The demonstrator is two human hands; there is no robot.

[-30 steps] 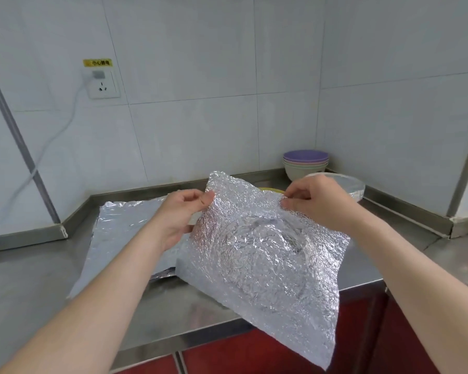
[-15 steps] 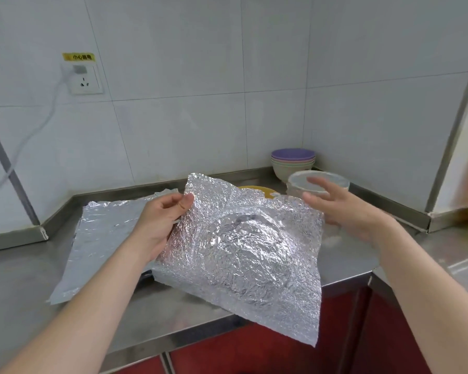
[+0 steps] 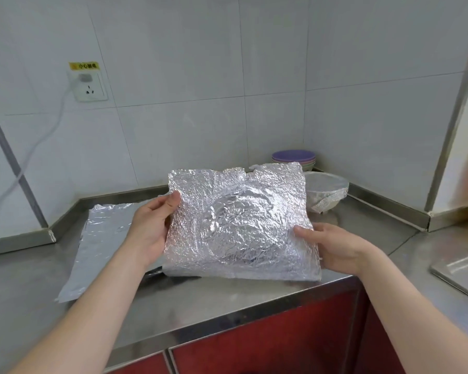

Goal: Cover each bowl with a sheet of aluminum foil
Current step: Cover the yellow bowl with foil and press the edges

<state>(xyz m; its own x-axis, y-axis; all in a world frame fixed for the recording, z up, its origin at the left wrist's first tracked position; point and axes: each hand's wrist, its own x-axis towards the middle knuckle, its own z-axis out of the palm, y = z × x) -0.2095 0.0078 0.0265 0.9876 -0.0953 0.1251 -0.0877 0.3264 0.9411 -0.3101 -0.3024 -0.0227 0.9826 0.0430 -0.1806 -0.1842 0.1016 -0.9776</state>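
A crumpled foil sheet [image 3: 238,225] is spread out over the counter and hides whatever lies beneath it. My left hand [image 3: 152,225] pinches its left edge, thumb on top. My right hand [image 3: 333,247] holds its lower right edge, thumb on top of the foil. A white bowl covered in foil [image 3: 326,191] stands behind to the right. A stack of bowls [image 3: 293,159] with a purple one on top sits in the corner. More flat foil sheets [image 3: 103,238] lie on the counter to the left.
The steel counter [image 3: 227,300] has a raised back rim and red cabinet fronts below. A sink edge [image 3: 459,268] shows at the right. A wall socket [image 3: 89,87] with a white cable is up on the left wall.
The foil sheet has been lowered and spread flatter over the counter. My right hand, which had let go, now holds the sheet's lower right edge. The yellow bowl is now hidden.
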